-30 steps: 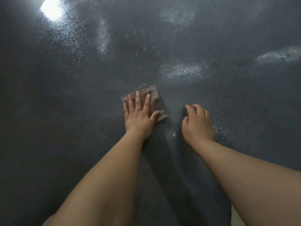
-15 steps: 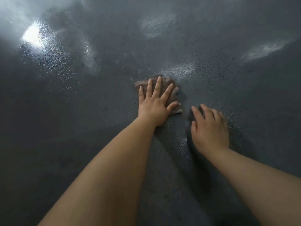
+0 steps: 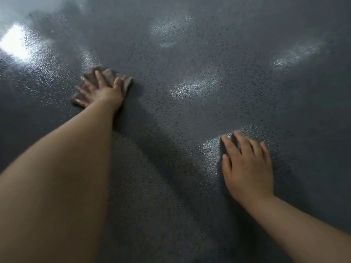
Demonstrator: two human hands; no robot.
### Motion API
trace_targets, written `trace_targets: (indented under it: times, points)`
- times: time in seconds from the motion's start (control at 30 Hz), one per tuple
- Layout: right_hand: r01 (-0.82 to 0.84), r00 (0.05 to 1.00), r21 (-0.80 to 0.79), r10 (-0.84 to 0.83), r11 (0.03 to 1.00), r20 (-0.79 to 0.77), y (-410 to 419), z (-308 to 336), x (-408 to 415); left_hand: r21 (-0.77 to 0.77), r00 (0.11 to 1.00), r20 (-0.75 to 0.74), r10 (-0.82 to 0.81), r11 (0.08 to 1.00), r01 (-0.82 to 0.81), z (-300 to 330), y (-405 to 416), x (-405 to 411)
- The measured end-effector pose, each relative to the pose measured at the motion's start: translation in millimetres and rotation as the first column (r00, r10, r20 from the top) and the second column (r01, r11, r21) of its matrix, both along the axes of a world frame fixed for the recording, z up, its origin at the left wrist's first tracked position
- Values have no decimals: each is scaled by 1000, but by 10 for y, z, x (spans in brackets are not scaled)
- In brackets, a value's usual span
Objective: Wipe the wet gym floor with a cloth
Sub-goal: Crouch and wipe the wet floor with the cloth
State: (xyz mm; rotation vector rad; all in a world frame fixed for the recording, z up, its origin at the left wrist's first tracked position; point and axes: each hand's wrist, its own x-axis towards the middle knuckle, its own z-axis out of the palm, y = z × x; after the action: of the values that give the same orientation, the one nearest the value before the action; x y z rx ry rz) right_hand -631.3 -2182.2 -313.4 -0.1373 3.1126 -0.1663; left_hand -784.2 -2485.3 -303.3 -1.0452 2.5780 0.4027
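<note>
Now the left hand (image 3: 98,92) is stretched far out ahead and to the left, forearm long and straight across the lower left of the view; palm down, fingers spread and straight, it presses flat on the cloth (image 3: 123,83); nothing curled round the fabric, so the grip is fully open and simply bearing down on it. That cloth, a brownish-grey rag, lies bunched on the floor (image 3: 190,130) directly under the palm, its edges poking out beyond the fingertips and out past the thumb side; the hand is a little blurred, so finer finger detail cannot be made out.

Over on the other side, the right hand (image 3: 247,168) sits much nearer the body and well apart from the cloth; palm down on the bare floor, fingers relaxed and pointing forward, slightly parted, thumb tucked along the inner edge; its grip is open too and has hold of nothing; the forearm runs back to the lower right corner.

Around both hands the dark textured floor glistens; wet sheen shows just ahead of the right fingertips, and a bright glare (image 3: 13,41) sits far to the left of the cloth hand.
</note>
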Motion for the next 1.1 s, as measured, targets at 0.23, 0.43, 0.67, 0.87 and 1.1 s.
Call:
trace_targets:
  times: [0.23, 0.43, 0.67, 0.87, 1.1]
  points:
    - [-67, 995, -15, 66, 998, -77, 128, -60, 104, -43, 942, -32, -334, 942, 332, -19, 664, 94]
    - [128, 984, -42, -132, 991, -118, 359, -47, 326, -50, 638, -49, -768, 640, 767, -96, 1914, 662]
    - [285, 957, -83, -289, 955, -32, 356, 17, 561, -74, 550, -35, -835, 551, 831, -91, 1846, 1301]
    - [154, 988, -86, -156, 984, -16, 309, 60, 851, -60, 860, -9, -511, 858, 509, -73, 1143, 1941]
    - [-2, 1000, -76, 0, 997, -16, 759, 45, 1101, -58, 998, 31, 61, 997, -59, -8, 1305, 2171]
